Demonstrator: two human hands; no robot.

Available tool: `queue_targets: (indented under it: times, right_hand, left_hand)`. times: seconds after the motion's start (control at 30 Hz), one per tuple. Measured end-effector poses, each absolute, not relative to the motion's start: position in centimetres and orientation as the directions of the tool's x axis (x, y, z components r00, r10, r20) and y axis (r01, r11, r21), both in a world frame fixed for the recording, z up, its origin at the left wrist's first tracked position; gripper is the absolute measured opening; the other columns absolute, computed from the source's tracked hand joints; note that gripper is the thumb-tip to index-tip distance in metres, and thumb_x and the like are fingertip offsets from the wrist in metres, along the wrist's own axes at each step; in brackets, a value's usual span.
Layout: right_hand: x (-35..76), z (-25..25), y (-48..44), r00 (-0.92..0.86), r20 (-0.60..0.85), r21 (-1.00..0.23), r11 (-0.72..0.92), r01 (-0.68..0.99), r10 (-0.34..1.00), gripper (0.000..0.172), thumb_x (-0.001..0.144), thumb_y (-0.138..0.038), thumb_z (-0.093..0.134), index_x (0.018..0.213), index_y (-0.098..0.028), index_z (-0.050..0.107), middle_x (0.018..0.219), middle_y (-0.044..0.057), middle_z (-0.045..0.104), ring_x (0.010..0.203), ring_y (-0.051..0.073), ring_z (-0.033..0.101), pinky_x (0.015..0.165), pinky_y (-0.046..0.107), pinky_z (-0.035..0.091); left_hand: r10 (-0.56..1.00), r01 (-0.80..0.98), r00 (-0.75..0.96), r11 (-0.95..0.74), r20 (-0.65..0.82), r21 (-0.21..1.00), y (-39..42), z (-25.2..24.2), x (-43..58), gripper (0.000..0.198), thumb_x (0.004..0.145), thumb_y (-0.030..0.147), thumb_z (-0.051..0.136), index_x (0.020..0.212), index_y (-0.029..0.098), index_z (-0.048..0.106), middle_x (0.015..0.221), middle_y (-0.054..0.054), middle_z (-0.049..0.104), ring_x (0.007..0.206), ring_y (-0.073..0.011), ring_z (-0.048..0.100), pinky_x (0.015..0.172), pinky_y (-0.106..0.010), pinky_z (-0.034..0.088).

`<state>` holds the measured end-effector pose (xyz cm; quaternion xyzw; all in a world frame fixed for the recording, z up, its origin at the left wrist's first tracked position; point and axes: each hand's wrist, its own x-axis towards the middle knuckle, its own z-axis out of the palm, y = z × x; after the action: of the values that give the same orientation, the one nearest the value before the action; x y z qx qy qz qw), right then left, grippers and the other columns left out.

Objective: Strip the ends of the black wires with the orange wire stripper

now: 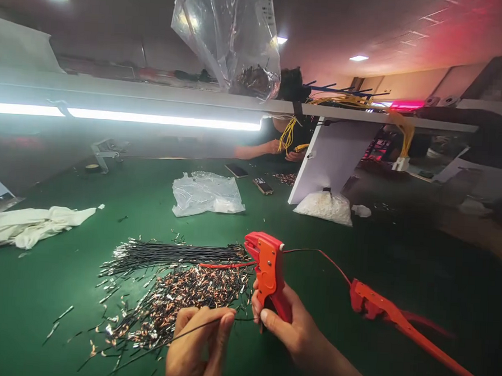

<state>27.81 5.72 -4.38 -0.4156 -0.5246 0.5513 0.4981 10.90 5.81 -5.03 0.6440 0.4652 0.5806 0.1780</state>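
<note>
My right hand (288, 324) is wrapped round the handles of a red wire stripper (268, 262), its jaws pointing up and to the left. Pinched between thumb and fingers of my left hand (201, 342) is a thin black wire (197, 328), which runs toward my right hand; where it ends there is hard to see. Just beyond my hands lies a heap of short wire offcuts (186, 297) with coppery and silvery bits. Behind the heap, a bundle of black wires (180, 253) is laid out lengthwise, with a red strip (225, 264) beside it.
A second red hand tool (396, 313) lies at the right on the green table (315, 242). Farther back are a clear plastic bag (208, 194), a bag of white pieces (326, 205) and a white cloth (34, 221). Across the bench, a person's hands (274, 147) handle yellow wires.
</note>
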Motion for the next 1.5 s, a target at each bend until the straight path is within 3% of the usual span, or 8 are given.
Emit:
queue_targets:
  times: [0.3,0.4,0.53,0.73,0.97,1.1,1.23,1.5]
  right_hand:
    - [27.6,-3.9,5.6,-0.205,0.041,-0.999,0.034,-0.035,0.978,0.022,0.084,-0.022,0.054,0.106,-0.020,0.049,0.084,0.002,0.049,0.073,0.016,0.046,0.068,0.031,0.040]
    - [27.4,-4.1,5.6,-0.157,0.108,-0.977,0.134,0.165,0.982,0.020,0.082,-0.016,0.051,0.101,-0.021,0.048,0.081,0.001,0.050,0.070,0.016,0.047,0.066,0.030,0.040]
    - [27.5,-4.4,5.8,-0.115,0.223,-0.877,0.251,0.409,0.968,0.026,0.073,-0.008,0.049,0.094,-0.024,0.046,0.076,-0.001,0.049,0.063,0.015,0.044,0.062,0.029,0.037]
    - [27.7,-4.6,5.8,-0.055,0.211,-0.876,0.214,0.432,0.976,0.033,0.073,-0.006,0.047,0.102,-0.024,0.046,0.080,0.000,0.052,0.066,0.017,0.049,0.062,0.029,0.037]
    - [29.2,-4.9,7.0,0.106,0.185,-0.904,0.126,0.409,0.977,0.028,0.074,-0.009,0.052,0.098,-0.024,0.048,0.077,-0.002,0.051,0.063,0.016,0.046,0.061,0.029,0.037]
    - [30.5,-4.6,7.6,0.198,0.169,-0.932,0.092,0.349,0.966,0.025,0.080,-0.016,0.052,0.103,-0.024,0.048,0.083,0.000,0.053,0.069,0.017,0.050,0.065,0.030,0.039]
    - [30.1,-3.8,7.3,0.141,0.149,-0.958,0.108,0.264,0.979,0.028,0.078,-0.016,0.059,0.105,-0.024,0.053,0.088,0.000,0.056,0.076,0.018,0.052,0.073,0.032,0.040]
    - [29.0,-3.9,7.0,0.037,0.033,-0.990,0.038,-0.139,0.999,0.031,0.079,-0.026,0.058,0.109,-0.023,0.053,0.098,0.005,0.060,0.085,0.021,0.059,0.079,0.038,0.049]
  left_hand:
    - [0.826,0.328,-0.069,-0.511,0.560,0.795,5.8,-4.7,10.7,0.023,0.093,0.037,0.056,0.082,0.022,0.068,0.064,0.001,0.063,0.057,-0.0122,0.058,0.060,-0.024,0.047]
    - [0.851,0.309,-0.024,-0.493,0.524,0.813,5.7,-4.7,10.7,0.020,0.094,0.032,0.054,0.083,0.021,0.067,0.065,0.001,0.063,0.056,-0.0113,0.060,0.057,-0.021,0.049]
    - [0.740,0.289,0.163,-0.668,0.652,0.686,5.5,-5.2,10.5,0.012,0.091,0.015,0.054,0.085,0.020,0.063,0.068,0.000,0.066,0.058,-0.0107,0.062,0.056,-0.018,0.051]
    - [0.652,0.309,0.243,-0.754,0.718,0.580,5.5,-5.8,10.5,0.019,0.085,0.002,0.055,0.095,0.019,0.059,0.070,0.000,0.065,0.059,-0.0105,0.062,0.058,-0.018,0.052]
    - [0.698,0.352,0.065,-0.685,0.713,0.638,5.0,-4.9,10.7,0.014,0.087,0.008,0.053,0.089,0.020,0.060,0.064,0.002,0.060,0.055,-0.0094,0.057,0.054,-0.019,0.046]
    - [0.818,0.426,-0.194,-0.427,0.541,0.798,5.2,-4.2,10.4,0.012,0.089,0.021,0.056,0.081,0.019,0.064,0.065,0.003,0.059,0.056,-0.0088,0.054,0.057,-0.020,0.043]
    - [0.863,0.351,-0.262,-0.331,0.432,0.876,5.8,-4.0,10.6,0.015,0.088,0.029,0.059,0.082,0.020,0.069,0.062,0.004,0.058,0.056,-0.0097,0.053,0.059,-0.022,0.044]
    - [0.733,0.396,-0.110,-0.587,0.671,0.706,6.3,-4.8,9.7,0.015,0.085,0.013,0.061,0.096,0.020,0.070,0.074,0.001,0.068,0.062,-0.0102,0.060,0.061,-0.023,0.048]
